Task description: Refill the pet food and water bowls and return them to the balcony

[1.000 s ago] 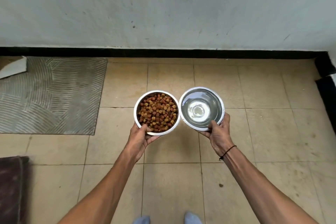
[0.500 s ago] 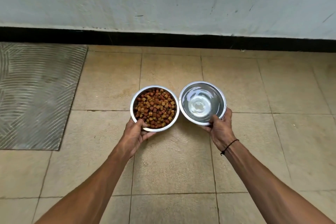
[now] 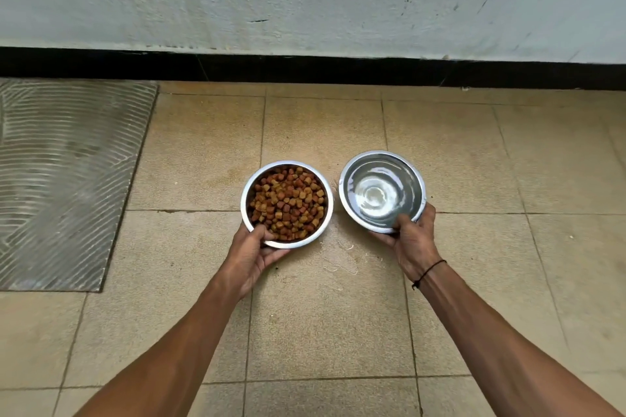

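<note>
Above floor tiles (image 3: pixel 338 332), left fingers (image 3: pixel 262 233) gripping kibble bowl (image 3: pixel 287 204) rim, right fingers (image 3: pixel 404 221) pinching water bowl (image 3: pixel 382 191).

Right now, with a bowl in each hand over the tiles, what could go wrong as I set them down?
The water bowl is held only at its near rim by the right hand and looks tilted, so water may slop out. The left hand has its thumb over the rim of the food bowl, heaped with kibble; a jolt could scatter pieces. The bowls sit close together and could knock rims.

mat (image 3: pixel 67 179) cut off left, fingers under bowls hidden
</note>
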